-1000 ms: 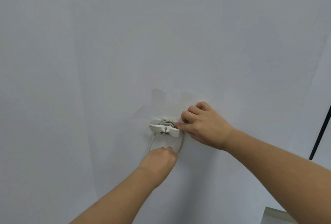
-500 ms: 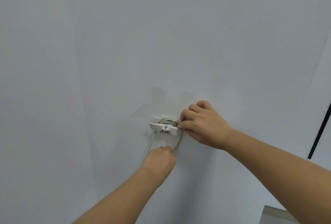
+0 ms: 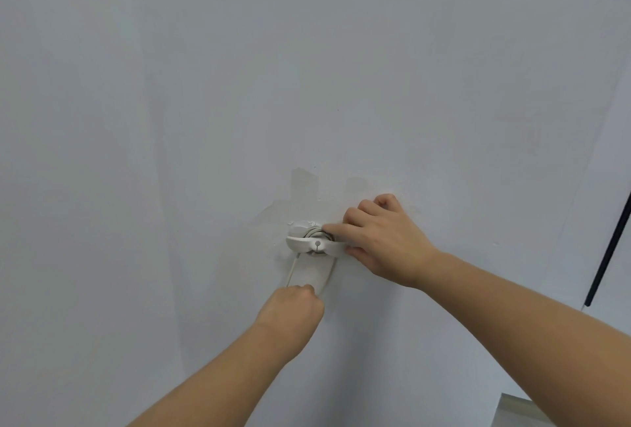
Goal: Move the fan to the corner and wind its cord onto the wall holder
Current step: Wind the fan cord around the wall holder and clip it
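Right hand (image 3: 386, 239) at 3 o'clock of holder (image 3: 312, 244), pinching its arm. Left hand (image 3: 290, 310) at 6 o'clock, closed on cord (image 3: 293, 268). No readable writing.

Head view, sole camera: worn on the person's head, facing straight onto a pale wall (image 3: 205, 85) at arm's reach, wide-angle and tilting slightly down. Both forearms are entering from the bottom edge, meeting at the wall holder (image 3: 312, 245) just below and right of frame centre. A dark vertical strip (image 3: 607, 252) is crossing the right edge.
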Tool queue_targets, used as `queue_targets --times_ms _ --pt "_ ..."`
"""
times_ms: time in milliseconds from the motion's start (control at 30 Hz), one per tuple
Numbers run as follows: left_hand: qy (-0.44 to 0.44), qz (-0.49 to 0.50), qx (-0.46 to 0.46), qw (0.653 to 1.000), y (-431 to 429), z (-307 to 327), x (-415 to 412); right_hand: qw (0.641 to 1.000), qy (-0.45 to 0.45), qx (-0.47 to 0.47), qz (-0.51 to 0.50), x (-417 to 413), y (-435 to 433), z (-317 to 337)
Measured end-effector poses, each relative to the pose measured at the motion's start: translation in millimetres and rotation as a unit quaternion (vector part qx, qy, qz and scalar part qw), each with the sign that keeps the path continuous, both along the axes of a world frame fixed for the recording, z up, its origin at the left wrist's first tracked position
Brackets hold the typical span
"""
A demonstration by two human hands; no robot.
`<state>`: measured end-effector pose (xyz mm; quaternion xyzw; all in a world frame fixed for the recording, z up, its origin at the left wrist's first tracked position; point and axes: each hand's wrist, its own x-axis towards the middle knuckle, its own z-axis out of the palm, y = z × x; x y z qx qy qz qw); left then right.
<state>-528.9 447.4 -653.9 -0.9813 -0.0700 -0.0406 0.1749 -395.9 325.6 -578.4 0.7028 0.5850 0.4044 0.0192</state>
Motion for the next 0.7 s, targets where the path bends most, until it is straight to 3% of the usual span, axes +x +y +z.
queue_targets --times_ms 267,433,700 --pt "-0.043 0.053 -0.023 0.997 16 1 -13 1.0 -0.005 -0.002 -0.023 -5 4 -2" --pt "-0.119 0.092 -0.07 0.986 31 -1 -28 0.999 -0.009 -0.011 -0.032 -4 4 0" --pt "-0.255 0.182 -0.22 0.924 56 -2 -25 0.999 0.011 -0.007 -0.035 -7 5 -1"
